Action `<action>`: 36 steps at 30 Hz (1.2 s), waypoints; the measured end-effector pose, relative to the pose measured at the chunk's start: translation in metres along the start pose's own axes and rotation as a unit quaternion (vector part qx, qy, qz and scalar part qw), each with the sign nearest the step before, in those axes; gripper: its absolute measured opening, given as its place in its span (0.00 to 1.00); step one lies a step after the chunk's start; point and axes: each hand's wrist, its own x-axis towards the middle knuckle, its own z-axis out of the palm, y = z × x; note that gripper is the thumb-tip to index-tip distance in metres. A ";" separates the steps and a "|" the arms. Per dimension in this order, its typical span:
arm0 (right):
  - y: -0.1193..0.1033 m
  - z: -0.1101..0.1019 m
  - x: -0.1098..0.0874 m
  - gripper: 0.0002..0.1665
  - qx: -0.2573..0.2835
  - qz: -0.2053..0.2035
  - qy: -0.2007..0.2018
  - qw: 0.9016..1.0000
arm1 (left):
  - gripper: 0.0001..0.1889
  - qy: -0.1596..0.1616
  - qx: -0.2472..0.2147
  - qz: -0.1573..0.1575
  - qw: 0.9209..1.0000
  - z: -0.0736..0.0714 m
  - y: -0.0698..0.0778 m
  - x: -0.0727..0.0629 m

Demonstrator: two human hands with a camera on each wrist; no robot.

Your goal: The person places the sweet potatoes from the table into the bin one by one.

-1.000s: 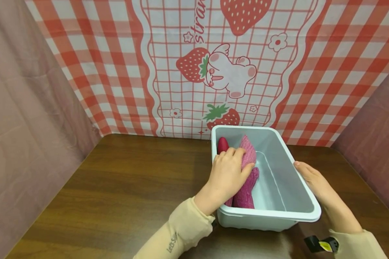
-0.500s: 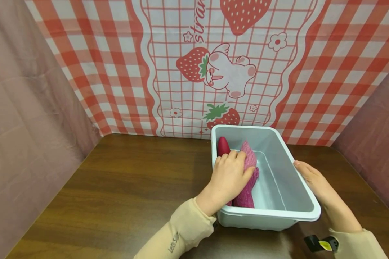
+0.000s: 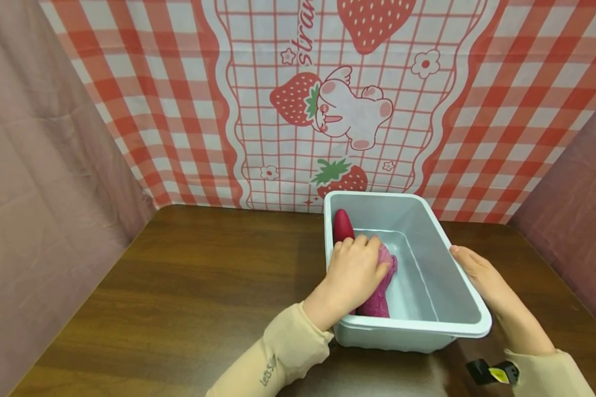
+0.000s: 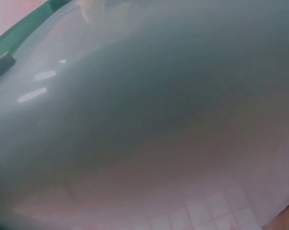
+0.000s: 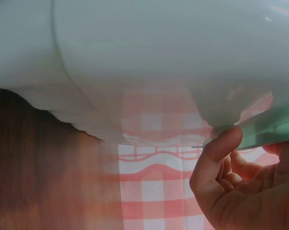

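A pale grey-blue plastic bin (image 3: 457,330) stands on the table. My left hand (image 3: 352,270) reaches into its left side, fingers curled over a light pink ribbed piece (image 3: 385,255) that it holds; most of that piece is hidden. Under and beside the hand lies a darker magenta ribbed piece (image 3: 376,305), resembling a sweet potato. A smooth deep-red tapered piece (image 3: 344,225) leans in the far left corner. My right hand (image 3: 491,286) holds the bin's right rim; its bent fingers (image 5: 225,143) meet the rim in the right wrist view.
A brown wooden table (image 3: 189,286) extends to the left. Behind the bin hangs a red-and-white checked strawberry cloth (image 3: 179,110), with plain pinkish curtains (image 3: 40,165) at the sides. Only a blurred bin wall (image 4: 149,105) fills most of the left wrist view.
The left hand has drawn the light pink piece down and toward me, so its pointed tip no longer shows. More of the red piece is visible. The right hand stays on the rim.
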 end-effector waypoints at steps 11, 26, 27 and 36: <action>-0.001 0.000 0.001 0.32 -0.005 -0.006 0.004 1.000 | 0.11 0.017 0.007 0.015 1.000 0.002 -0.001 -0.001; -0.001 0.001 0.001 0.32 0.003 0.001 0.004 1.000 | 0.11 0.075 -0.007 0.004 0.997 -0.002 -0.006 -0.005; -0.001 0.001 0.001 0.32 0.004 -0.002 0.005 1.000 | 0.11 0.076 -0.011 0.004 0.997 -0.003 -0.007 -0.005; -0.003 0.002 -0.001 0.34 -0.003 0.014 0.013 1.000 | 0.10 0.089 -0.053 0.023 0.994 -0.005 -0.020 -0.010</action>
